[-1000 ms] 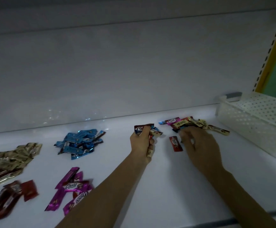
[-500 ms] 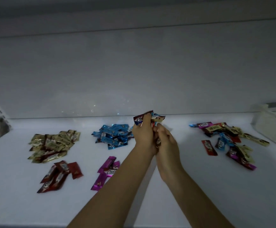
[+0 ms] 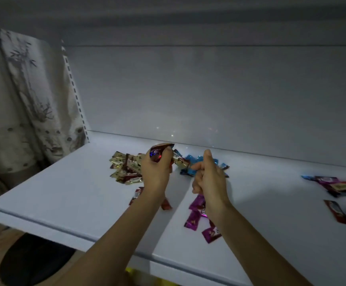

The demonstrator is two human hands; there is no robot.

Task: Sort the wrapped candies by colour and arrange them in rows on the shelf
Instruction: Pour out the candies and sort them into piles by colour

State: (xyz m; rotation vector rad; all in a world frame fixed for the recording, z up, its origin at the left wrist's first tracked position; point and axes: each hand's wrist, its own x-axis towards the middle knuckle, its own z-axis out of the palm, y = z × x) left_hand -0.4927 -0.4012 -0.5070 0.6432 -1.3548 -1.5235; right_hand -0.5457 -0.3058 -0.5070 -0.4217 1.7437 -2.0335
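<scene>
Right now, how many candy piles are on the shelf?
5 piles: gold back-left, blue behind right hand, red and purple partly hidden by forearms, mixed far right.

shelf (image 3: 64, 193) bears gold pile (image 3: 124, 168), blue pile (image 3: 195, 161), purple pile (image 3: 193, 216), red pile (image 3: 135, 195) (mixed heap (image 3: 337, 186) at right).

Two hands (image 3: 156, 172) (image 3: 209, 178), one shelf (image 3: 64, 193), four sorted candy piles (image 3: 124, 168) (image 3: 190, 158) (image 3: 136, 196) (image 3: 195, 215), one mixed pile (image 3: 341, 186).

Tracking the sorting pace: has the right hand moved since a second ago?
Yes: the right hand moved left, from the mixed pile of wrapped candies to the heap of blue foil-wrapped candies.
</scene>
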